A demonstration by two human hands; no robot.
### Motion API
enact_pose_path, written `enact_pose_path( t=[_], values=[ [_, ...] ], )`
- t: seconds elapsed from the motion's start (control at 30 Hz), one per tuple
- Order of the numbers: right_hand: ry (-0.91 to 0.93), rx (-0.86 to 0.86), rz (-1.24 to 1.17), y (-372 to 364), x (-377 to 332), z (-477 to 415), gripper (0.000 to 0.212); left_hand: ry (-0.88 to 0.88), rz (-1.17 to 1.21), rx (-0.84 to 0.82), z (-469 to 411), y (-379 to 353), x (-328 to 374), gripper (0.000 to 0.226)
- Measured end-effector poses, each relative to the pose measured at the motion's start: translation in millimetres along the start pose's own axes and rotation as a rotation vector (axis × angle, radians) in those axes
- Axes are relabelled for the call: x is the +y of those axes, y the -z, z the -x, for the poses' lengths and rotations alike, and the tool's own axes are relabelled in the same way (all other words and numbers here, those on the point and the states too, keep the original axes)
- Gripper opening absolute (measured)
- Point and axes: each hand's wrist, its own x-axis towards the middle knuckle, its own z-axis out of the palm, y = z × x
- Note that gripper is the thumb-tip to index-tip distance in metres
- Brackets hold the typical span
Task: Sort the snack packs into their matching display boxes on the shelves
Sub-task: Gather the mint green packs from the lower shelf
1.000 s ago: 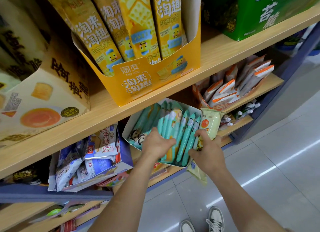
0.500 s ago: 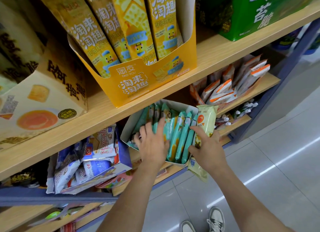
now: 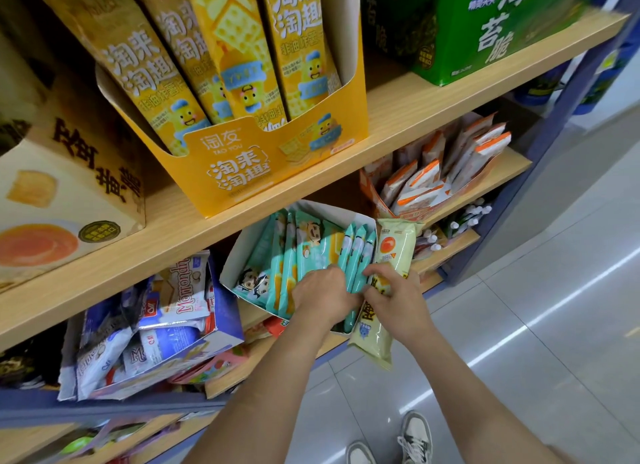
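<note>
Yellow pack (image 3: 394, 252) stands upright, top upward, gripped by right hand (image 3: 394, 299); left hand (image 3: 322, 295) grips teal packs (image 3: 304, 255).

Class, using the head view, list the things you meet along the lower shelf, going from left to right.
Blue box of white-and-blue packs → white box of teal packs → pale yellow pack in the right hand → orange box of orange-and-white packs.
</note>
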Motion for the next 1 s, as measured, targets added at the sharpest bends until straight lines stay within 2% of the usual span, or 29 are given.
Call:
enact_pose_path(
  t=[0.13, 0.27, 0.4, 0.63, 0.7, 0.83, 0.9, 1.0],
  values=[
    [0.015, 0.003, -0.015, -4, -3, -1, 0.027, -0.015, 0.085, 0.03, 1, -3, -1, 0.043],
    [0.016, -0.008, -0.017, -4, -2, -3, 0.032, 0.011, -0.061, 0.065, -4, -4, 5, 0.068],
    [0.016, -0.003, -0.022, -1, -1, -2, 0.033, 0.052, -0.121, 0.063, -11, -10, 17, 0.069],
    [-0.068, 0.075, -0.008, 0, -1, -1, 0.033, 0.037, -0.214, 0.184, -20, -1, -12, 0.092],
    [-0.075, 0.068, -0.01, -1, -3, -3, 0.033, 0.034, -0.201, 0.237, -19, 0, -18, 0.089],
    [-0.021, 0.047, 0.06, -3, -6, -5, 0.04, -0.1, -0.279, 0.32, -15, -5, -19, 0.057],
    [0.008, 0.018, 0.119, -3, -8, -6, 0.049, -0.145, -0.293, 0.306, -14, -7, -18, 0.051],
    [0.018, -0.004, 0.132, -2, -10, -8, 0.055, -0.085, -0.195, 0.251, -15, -6, -17, 0.049]
  ],
)
